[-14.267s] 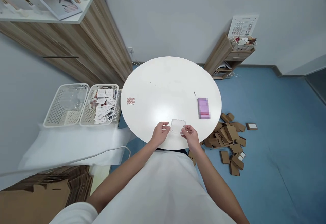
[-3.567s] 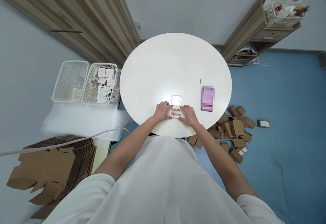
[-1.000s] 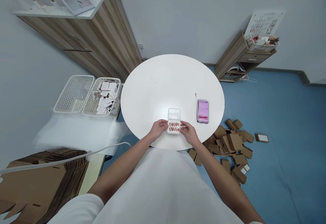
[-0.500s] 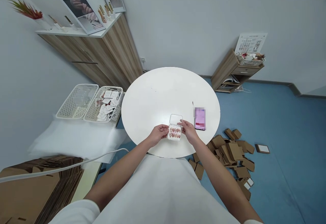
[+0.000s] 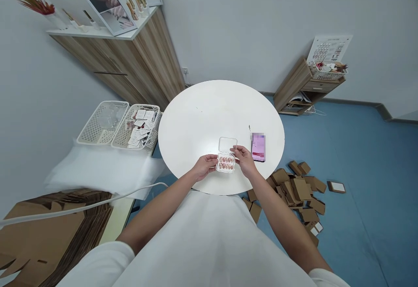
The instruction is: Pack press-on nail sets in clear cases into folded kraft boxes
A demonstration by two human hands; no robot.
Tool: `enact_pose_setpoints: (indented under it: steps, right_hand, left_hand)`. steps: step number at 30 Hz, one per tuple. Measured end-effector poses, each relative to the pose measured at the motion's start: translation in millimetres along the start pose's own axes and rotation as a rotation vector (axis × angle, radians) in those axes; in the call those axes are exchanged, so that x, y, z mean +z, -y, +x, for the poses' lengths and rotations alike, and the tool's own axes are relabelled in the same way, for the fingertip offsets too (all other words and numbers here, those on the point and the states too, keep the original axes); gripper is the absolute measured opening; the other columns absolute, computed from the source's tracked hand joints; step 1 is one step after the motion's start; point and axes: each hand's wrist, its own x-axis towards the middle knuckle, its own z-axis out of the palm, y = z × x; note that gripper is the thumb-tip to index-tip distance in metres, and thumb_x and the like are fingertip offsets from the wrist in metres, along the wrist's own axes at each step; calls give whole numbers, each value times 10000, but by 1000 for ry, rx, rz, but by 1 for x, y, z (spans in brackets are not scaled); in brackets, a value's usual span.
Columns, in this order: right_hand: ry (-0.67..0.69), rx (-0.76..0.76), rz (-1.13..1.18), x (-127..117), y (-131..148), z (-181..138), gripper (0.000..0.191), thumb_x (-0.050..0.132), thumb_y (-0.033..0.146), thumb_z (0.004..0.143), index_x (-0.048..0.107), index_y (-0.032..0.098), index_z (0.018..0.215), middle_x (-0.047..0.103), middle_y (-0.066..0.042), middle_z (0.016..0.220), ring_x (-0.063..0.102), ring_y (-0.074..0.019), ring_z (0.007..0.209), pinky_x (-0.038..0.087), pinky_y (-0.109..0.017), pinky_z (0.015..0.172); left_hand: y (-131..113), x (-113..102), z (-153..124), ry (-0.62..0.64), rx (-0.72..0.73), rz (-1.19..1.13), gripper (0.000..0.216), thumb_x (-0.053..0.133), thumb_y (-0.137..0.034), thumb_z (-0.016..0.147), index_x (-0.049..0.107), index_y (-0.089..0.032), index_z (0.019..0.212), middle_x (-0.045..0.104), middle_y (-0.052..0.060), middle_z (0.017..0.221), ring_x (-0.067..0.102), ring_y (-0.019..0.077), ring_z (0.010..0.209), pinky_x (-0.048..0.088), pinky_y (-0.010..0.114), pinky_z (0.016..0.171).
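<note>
A small clear plastic case (image 5: pixel 225 169) with its hinged lid (image 5: pixel 227 144) raised is held over the near part of the round white table (image 5: pixel 209 104). Inside it lie two rows of reddish, patterned press-on nails (image 5: pixel 226 162). My left hand (image 5: pixel 205 166) pinches the case's left edge between thumb and fingers. On the opposite side, my right hand (image 5: pixel 244 160) grips the right edge near the hinge, its thumb and fingertips partly hidden. A phone (image 5: pixel 258 147) with a pink-purple, blurred screen lies on the table just right of my right hand.
Two white baskets stand left: one with clear plastic pieces (image 5: pixel 109 117), one with cards (image 5: pixel 140 128). Below them are white wrapping sheets (image 5: pixel 101 167), a white cable (image 5: pixel 130 192) and stacked flat cardboard (image 5: pixel 48 239). Brown boxes (image 5: pixel 300 189) litter the blue floor at right.
The whole view has shifted slightly, so the table and furniture sit a little higher and further right. Both hands still hold the opened case, with little change in their grip.
</note>
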Motion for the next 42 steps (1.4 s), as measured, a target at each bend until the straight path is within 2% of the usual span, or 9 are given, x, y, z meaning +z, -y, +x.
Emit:
enact_pose_setpoints:
  steps: [4,11,19,23,26,28,32,37,42]
  right_hand:
    - [52,17,40,0,2,-5,337,659,454,624,573,241,872,584,-25,1047,554,-160,871,492,-295,656]
    - [158,69,97,-2,-1,-11,320,671,402,634,600,260,911,568,-24,1087,563,-157,863,510,-319,685]
    - [137,41,97,-7,-10,-12,301,673,326,642,634,273,936,479,-19,1284,521,-182,1058,480,-333,827]
    - [115,22,85,-9,-13,-13,297,643,313,659,637,268,953,450,-10,1317,445,-198,1169,461,-325,866]
    - [118,21,99,-10,-15,-15,294,611,265,661,644,263,952,448,0,1319,427,-203,1189,453,-323,878]
    - [103,23,99,-9,-15,-17,299,591,233,651,648,261,943,458,4,1310,446,-205,1168,459,-324,867]
    - [89,30,112,-5,-16,-19,351,578,265,669,607,269,1019,536,-18,1223,528,-188,1058,477,-335,836]
    - [31,50,85,-6,-23,-21,465,613,350,688,495,315,1137,497,-21,1244,525,-166,1062,487,-313,826]
    - [-14,139,-102,-10,-32,-26,404,665,398,644,567,240,1003,612,-35,903,612,-152,757,519,-337,722]
  left_hand:
    - [1,2,2,-6,8,-2,342,752,-257,601,612,-142,891,640,71,868,604,138,774,474,320,759]
    - [3,1,4,-19,25,-41,307,725,-244,637,622,-149,911,638,70,915,602,136,809,469,314,793]
    - [2,5,1,-6,36,-56,256,656,-257,709,623,-159,942,627,78,975,596,135,835,471,295,796]
    - [1,7,-3,22,19,-80,260,576,-352,766,624,-159,934,630,92,972,599,157,846,480,317,787]
    - [1,9,-6,56,44,-28,313,609,-356,744,609,-160,988,618,99,1025,587,168,903,460,333,831]
    - [3,10,-7,49,56,31,386,663,-321,702,583,-171,1048,615,95,1037,581,174,929,447,352,852]
    - [10,9,-5,-53,59,129,534,739,-276,617,541,-179,1103,636,84,931,599,177,872,454,384,836]
    - [15,5,-1,-94,85,157,557,749,-261,600,533,-171,1105,630,80,910,604,174,843,464,386,820]
    - [15,6,-2,-112,124,169,577,752,-267,585,530,-168,1108,624,87,935,599,177,841,461,376,798]
